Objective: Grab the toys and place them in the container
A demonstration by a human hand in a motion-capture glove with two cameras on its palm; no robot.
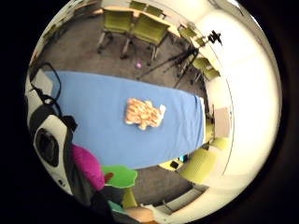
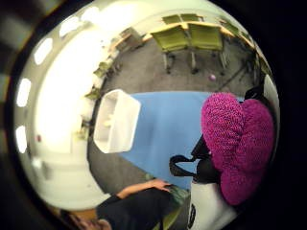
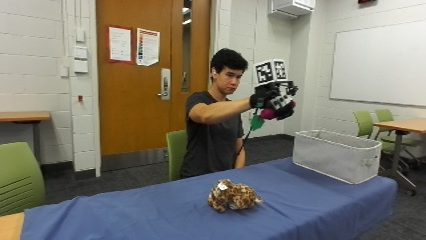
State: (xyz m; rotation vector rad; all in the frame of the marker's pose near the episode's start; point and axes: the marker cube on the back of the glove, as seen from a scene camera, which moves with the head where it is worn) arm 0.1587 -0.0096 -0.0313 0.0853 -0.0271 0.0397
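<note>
My gloved right hand (image 3: 273, 102) is raised high above the table, between the person and the white container (image 3: 336, 155). It grips a magenta knitted toy with green leaves (image 3: 265, 115); the magenta toy (image 2: 237, 141) fills much of the thumb side palm view and shows with its green part (image 1: 119, 176) in the little finger side palm view. A spotted plush leopard (image 3: 231, 196) lies on the blue tablecloth (image 3: 133, 210) near the table's middle, also seen from above as the leopard (image 1: 144, 113). The container (image 2: 115, 120) stands at the table's end with its inside showing only white.
Green chairs (image 3: 16, 177) stand at the left and behind the person (image 3: 175, 150). More chairs and a wooden table (image 3: 399, 125) sit at the far right. A tripod (image 1: 180, 60) stands on the carpet beyond the table. The person's bare arm (image 2: 139, 189) stays low.
</note>
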